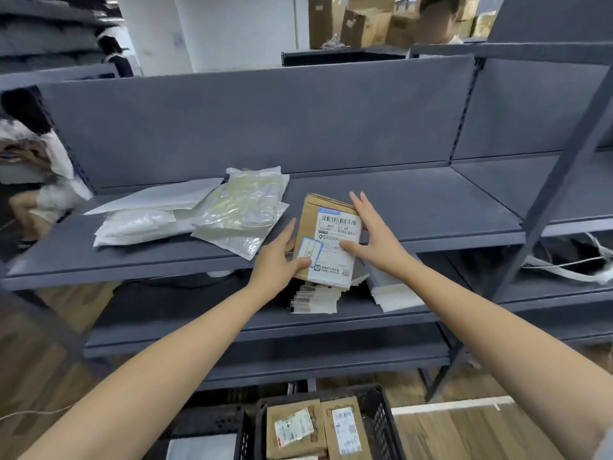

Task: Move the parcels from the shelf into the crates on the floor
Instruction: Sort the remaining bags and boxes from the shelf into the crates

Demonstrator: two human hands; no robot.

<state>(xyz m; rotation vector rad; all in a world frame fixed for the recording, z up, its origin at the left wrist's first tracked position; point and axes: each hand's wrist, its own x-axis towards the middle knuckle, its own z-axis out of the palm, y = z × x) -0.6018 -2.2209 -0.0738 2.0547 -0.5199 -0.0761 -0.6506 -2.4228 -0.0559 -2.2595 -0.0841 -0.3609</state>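
A small brown cardboard parcel (326, 227) with a white shipping label sits at the front edge of the grey shelf (431, 210), sticking out over it. My left hand (280, 262) grips its near left corner. My right hand (373, 232) presses flat against its right side, thumb on the label. Left of it on the shelf lie several soft plastic-bag parcels (245, 207) and a white padded envelope (156, 197). On the floor below, a black crate (381, 423) holds two brown boxes (295, 429). A second black crate (212, 426) stands to its left.
Loose labels (315, 298) and white bags (394, 292) lie on the lower shelf. A dark upright post (544, 214) rises at the right. One person sits at the far left (49, 171) and another stands behind the shelving (438, 21). Cartons are stacked in the background.
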